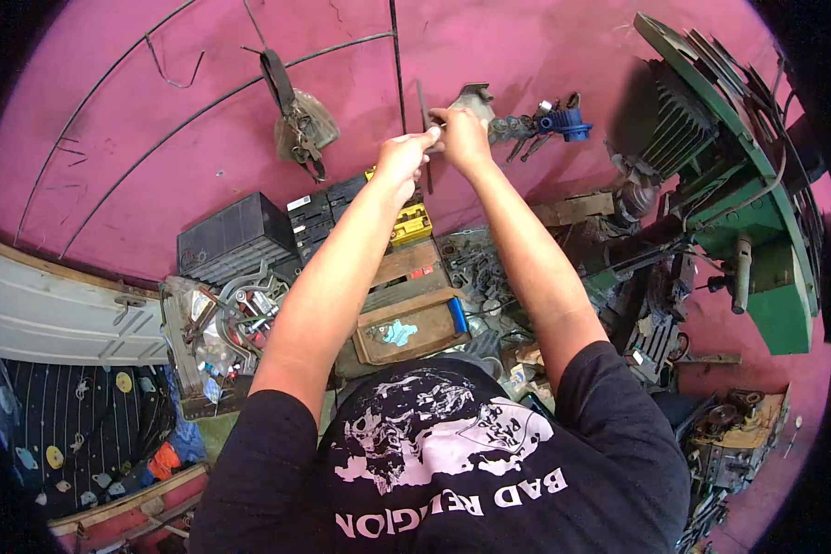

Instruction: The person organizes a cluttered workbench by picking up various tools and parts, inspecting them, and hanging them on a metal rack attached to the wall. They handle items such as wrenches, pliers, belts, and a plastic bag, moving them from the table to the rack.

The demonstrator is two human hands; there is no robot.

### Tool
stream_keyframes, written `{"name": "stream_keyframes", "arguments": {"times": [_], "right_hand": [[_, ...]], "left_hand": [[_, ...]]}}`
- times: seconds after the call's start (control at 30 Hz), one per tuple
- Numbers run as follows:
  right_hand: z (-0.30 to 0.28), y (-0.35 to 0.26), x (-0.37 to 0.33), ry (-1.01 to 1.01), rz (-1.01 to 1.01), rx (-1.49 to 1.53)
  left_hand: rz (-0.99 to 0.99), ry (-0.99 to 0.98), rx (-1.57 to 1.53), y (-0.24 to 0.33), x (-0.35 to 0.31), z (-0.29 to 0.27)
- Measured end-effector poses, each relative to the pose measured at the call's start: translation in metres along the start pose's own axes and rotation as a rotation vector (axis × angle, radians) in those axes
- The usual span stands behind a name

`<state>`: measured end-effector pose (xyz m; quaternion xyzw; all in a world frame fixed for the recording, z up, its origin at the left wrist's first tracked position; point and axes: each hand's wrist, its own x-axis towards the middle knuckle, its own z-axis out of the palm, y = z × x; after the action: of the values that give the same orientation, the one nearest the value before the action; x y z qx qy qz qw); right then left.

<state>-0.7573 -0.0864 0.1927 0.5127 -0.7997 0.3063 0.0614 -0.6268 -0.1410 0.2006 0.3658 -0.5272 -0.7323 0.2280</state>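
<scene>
Both my arms reach up and forward to the pink wall, and the hands meet in front of it. My left hand (404, 162) is closed, thumb and fingers pinched together toward the right hand. My right hand (463, 138) is closed too, its fingertips touching or nearly touching the left thumb. A thin dark metal strip (422, 103) runs upright behind the fingers; whether it is gripped cannot be told. What lies between the fingertips is too small to make out. Just beyond the right hand, a greyish bracket-like piece (474, 94) shows against the wall, partly covered.
Right of the hands hang a blue-headed metal tool (563, 124) and a green machine (757, 268). A bag with straps (303, 129) hangs at left. Below stand black batteries (235, 235), a yellow battery (411, 224), a wooden tray (406, 355) and many loose metal parts (478, 268).
</scene>
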Motion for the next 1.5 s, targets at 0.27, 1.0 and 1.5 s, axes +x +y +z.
{"name": "stream_keyframes", "arguments": {"times": [0.27,1.0,1.5], "right_hand": [[0.02,0.037,-0.03,-0.036,0.082,0.368],[0.098,-0.042,-0.338,-0.456,-0.018,0.377],[0.219,-0.248,-0.335,-0.889,-0.431,0.052]], "left_hand": [[-0.08,-0.034,0.026,-0.03,0.022,0.007],[-0.104,0.049,0.34,-0.233,-0.218,-0.228],[0.132,0.718,0.98,-0.285,-0.374,-0.447]]}}
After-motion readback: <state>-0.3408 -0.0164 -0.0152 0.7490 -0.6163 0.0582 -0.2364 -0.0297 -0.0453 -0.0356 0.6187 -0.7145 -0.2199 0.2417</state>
